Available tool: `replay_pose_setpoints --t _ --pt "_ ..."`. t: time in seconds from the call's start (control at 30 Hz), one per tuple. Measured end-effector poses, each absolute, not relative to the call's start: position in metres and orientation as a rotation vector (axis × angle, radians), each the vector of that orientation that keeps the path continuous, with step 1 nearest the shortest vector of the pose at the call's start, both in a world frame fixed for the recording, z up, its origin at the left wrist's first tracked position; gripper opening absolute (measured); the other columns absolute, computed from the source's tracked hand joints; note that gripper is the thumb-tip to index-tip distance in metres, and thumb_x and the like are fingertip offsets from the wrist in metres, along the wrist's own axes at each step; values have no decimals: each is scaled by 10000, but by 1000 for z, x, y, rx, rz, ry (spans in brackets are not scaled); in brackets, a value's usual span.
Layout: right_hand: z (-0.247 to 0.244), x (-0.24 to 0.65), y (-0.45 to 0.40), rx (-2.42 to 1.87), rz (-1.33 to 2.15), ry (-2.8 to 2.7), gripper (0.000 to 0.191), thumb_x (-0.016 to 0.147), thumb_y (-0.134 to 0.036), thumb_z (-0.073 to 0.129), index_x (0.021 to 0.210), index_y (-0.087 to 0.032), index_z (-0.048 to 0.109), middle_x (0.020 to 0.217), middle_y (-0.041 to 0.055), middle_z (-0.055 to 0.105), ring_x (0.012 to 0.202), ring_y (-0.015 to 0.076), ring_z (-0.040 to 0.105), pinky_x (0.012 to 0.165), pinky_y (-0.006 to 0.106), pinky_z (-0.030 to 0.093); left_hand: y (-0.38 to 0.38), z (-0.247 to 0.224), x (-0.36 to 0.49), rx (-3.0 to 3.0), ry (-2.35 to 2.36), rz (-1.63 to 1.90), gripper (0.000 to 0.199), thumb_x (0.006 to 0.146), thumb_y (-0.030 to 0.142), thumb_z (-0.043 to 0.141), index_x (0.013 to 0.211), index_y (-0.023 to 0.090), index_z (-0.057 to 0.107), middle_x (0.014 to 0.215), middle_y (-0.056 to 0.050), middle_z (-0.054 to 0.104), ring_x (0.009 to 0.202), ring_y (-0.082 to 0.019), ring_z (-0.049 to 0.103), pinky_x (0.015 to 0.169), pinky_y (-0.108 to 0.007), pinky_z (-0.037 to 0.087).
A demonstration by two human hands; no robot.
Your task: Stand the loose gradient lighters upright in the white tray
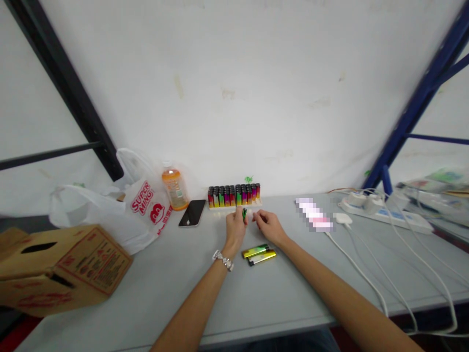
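My left hand (235, 229), with a bracelet at the wrist, is closed around a green lighter (245, 214) held upright. Just to its right, my right hand (270, 226) has its fingers curled and pinched together; whatever is between them, if anything, is too small to make out. Behind both hands, rows of colourful lighters (234, 196) with black tops stand upright in a low pale tray (217, 209). Two larger lighter-shaped pieces lie on the table between my forearms: a green and yellow one (255, 251) and a yellow and silver one (262, 257).
A dark phone (192, 213), an orange drink bottle (175, 188), a white plastic bag (137, 230) and a cardboard box (69, 264) are on the left. To the right lie a blurred-out phone (314, 214), a white charger (343, 218), cables and a power strip (406, 218).
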State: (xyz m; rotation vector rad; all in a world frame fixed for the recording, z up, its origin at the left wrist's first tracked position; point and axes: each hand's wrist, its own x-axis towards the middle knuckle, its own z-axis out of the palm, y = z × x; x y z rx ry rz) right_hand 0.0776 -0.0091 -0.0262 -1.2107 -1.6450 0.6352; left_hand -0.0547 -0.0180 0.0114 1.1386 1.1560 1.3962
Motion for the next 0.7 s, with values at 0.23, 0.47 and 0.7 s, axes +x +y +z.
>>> replay_pose_setpoints --t 0.23,0.47,0.7 --pt "-23 77 -11 -1205 646 -1657 426 924 -504 442 722 -177 628 545 -23 482 540 143 448 534 254 335 -24 17 -57 956 997 1255 700 795 803 328 478 189 438 392 77 206 347 -49 159 396 -214 105" --pt "-21 77 -13 -1221 646 -1673 443 930 -513 429 716 -178 624 547 -18 496 536 141 452 533 253 338 -25 17 -57 1071 1055 1270 692 795 774 398 427 188 419 385 58 233 359 -55 210 411 -234 140" --pt "-20 77 -13 -1226 654 -1681 447 930 -510 424 713 -175 626 539 -23 478 539 141 446 552 264 337 -20 15 -54 1106 1191 1371 523 841 528 434 441 192 410 407 44 307 395 -71 274 437 -234 203"
